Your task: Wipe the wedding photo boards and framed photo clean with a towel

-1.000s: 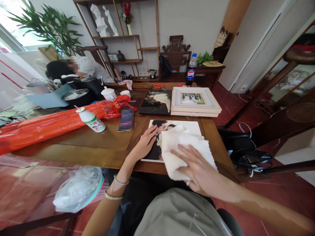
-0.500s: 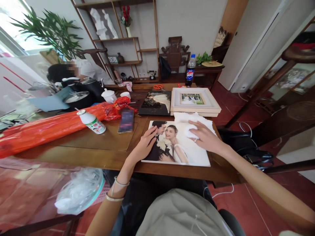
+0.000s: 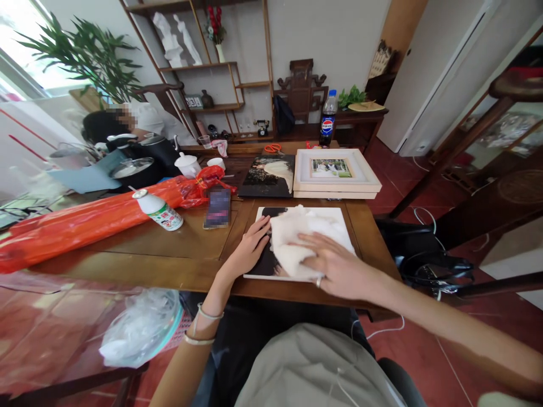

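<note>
A wedding photo panel [image 3: 263,264] lies flat at the table's front edge, its picture mostly hidden under a white cloth [image 3: 287,242]. On the panel's left edge rests my left hand [image 3: 249,249], flat with fingers stretched out. My right hand [image 3: 341,270], with a ring on one finger, presses on the cloth over the panel's middle; its fingertips sink partly into the folds. Behind the panel is a dark photo panel [image 3: 265,181] with a pale dress on it. Beside that sits a white frame [image 3: 365,175] with a small photo inside, stacked on another frame.
To the left are a phone [image 3: 217,209], a white bottle [image 3: 158,210] and a long red plastic-wrapped bundle [image 3: 97,215]. Orange scissors [image 3: 274,148] and a cola bottle [image 3: 328,121] stand at the back. A person [image 3: 123,121] is at the far left. A bag-filled basin [image 3: 142,328] sits below.
My right hand has slid left and toward me with the cloth, which now covers the couple in the picture. My left hand stays in place.
</note>
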Available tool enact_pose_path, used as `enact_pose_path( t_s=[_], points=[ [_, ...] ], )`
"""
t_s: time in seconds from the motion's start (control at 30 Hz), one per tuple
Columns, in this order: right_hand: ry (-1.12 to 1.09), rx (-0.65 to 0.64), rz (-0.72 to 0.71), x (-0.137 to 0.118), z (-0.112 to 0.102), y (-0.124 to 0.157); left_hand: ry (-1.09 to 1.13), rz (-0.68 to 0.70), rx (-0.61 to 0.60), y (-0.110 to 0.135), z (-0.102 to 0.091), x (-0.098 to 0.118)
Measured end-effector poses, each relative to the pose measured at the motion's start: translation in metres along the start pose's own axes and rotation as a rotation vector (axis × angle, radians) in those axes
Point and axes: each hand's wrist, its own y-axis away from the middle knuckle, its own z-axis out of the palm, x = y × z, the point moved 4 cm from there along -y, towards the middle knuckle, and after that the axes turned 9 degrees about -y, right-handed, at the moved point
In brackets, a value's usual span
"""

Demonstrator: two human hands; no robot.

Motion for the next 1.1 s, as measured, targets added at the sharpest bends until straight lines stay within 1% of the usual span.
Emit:
enact_pose_path(
  t_s=[0.1,0.17,0.23,0.3,0.37,0.43,0.53,0.6,0.67,0.73,0.77,0.83,0.93,1.03,1.1],
  points=[
    [0.078,0.100,0.039,0.042,-0.019,-0.013,0.001,-0.011,-0.004,0.000,0.000,0.001],
    [0.125,0.139,0.076,0.065,-0.028,-0.014,0.002,-0.018,-0.009,0.001,0.000,0.001],
    [0.156,0.160,0.122,0.079,-0.032,-0.011,0.005,-0.022,-0.012,0.001,0.001,0.001],
    [0.171,0.176,0.152,0.080,-0.031,-0.004,0.007,-0.024,-0.008,0.002,0.001,0.000],
    [0.183,0.174,0.151,0.069,-0.026,0.003,0.005,-0.024,0.002,0.002,0.002,-0.001],
    [0.171,0.138,0.115,0.046,-0.015,0.010,0.004,-0.018,0.012,0.002,0.002,-0.001],
    [0.090,0.024,0.033,0.004,0.004,0.021,0.005,-0.014,0.018,0.002,0.003,-0.002],
    [0.029,-0.056,-0.013,-0.019,0.015,0.026,0.010,-0.005,0.014,0.002,0.003,-0.002],
    [-0.005,-0.086,-0.034,-0.031,0.022,0.026,0.016,0.002,0.009,0.002,0.003,-0.003],
    [-0.006,-0.070,-0.048,-0.030,0.023,0.020,0.017,0.005,0.005,0.002,0.002,-0.003],
    [0.007,-0.045,-0.051,-0.024,0.021,0.014,0.015,0.006,0.004,0.002,0.002,-0.003],
    [0.054,0.026,-0.040,-0.005,0.014,0.001,0.007,0.005,0.005,0.001,0.002,-0.003],
    [0.147,0.129,0.035,0.034,-0.005,-0.018,0.000,-0.005,0.000,0.001,0.001,-0.003],
    [0.203,0.146,0.068,0.068,-0.026,-0.024,-0.001,0.002,-0.009,0.001,0.001,-0.002],
    [0.202,0.139,0.066,0.081,-0.035,-0.022,-0.004,0.007,-0.009,0.001,0.001,-0.001]
  ],
)
